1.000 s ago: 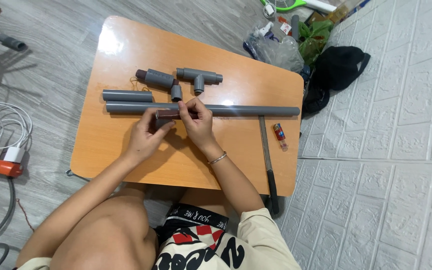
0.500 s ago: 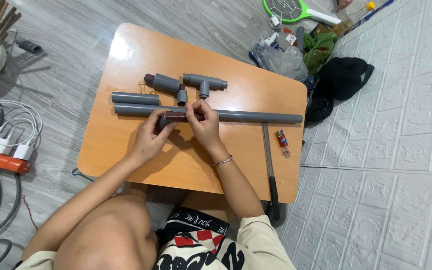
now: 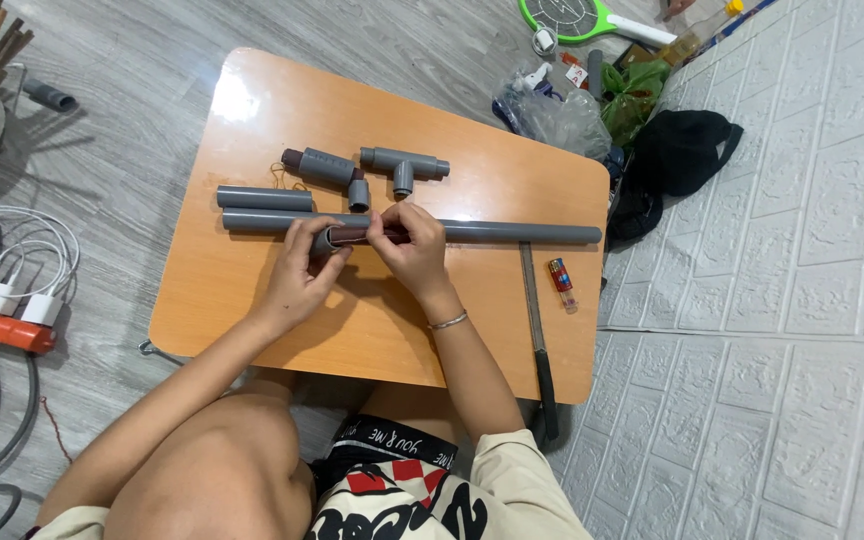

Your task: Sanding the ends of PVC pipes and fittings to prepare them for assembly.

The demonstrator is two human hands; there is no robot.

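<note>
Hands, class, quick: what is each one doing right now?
Left hand: closed on one end of a short pipe.
Right hand: fingers pinch the same pipe's other end.

The whole view has drifted slightly: the wooden table [image 3: 252,300] now sits a little lower and further right in the frame. More of the green racket-shaped swatter [image 3: 572,15] shows at the top edge. Both hands [image 3: 302,275] have moved the same way as the table.
</note>
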